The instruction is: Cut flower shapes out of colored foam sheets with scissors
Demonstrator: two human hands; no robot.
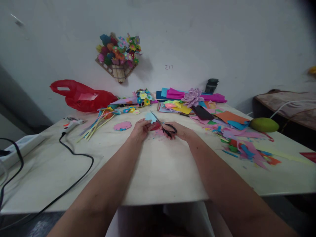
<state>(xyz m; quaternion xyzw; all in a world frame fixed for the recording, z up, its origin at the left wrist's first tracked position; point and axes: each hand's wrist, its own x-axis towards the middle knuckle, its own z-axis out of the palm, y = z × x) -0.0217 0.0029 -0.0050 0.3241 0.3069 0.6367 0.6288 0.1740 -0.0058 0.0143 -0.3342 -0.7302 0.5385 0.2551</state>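
Note:
Near the middle of the table my left hand (pixel 140 129) is closed on a small light blue paper cutout (pixel 149 117) with a rounded, petal-like edge. My right hand (pixel 174 130) grips a pair of scissors (pixel 169 129) by dark handles. The blades point up and left, beside the blue piece; whether they touch it I cannot tell. Something red (pixel 154 126) shows between the two hands, its kind unclear. Small pink and blue scraps lie on the table under the hands. Left of my left hand rests a pink scalloped paper shape (pixel 122 125) with blue beneath it.
A glue gun (pixel 72 125) with a black cord and a white power strip (pixel 26 146) lie at left. Behind are thin sticks (pixel 97 126), a red plastic bag (pixel 85 98) and paper flowers (pixel 143 97). At right are a phone (pixel 202 112), coloured scraps (pixel 247 149) and a green oval object (pixel 264 125).

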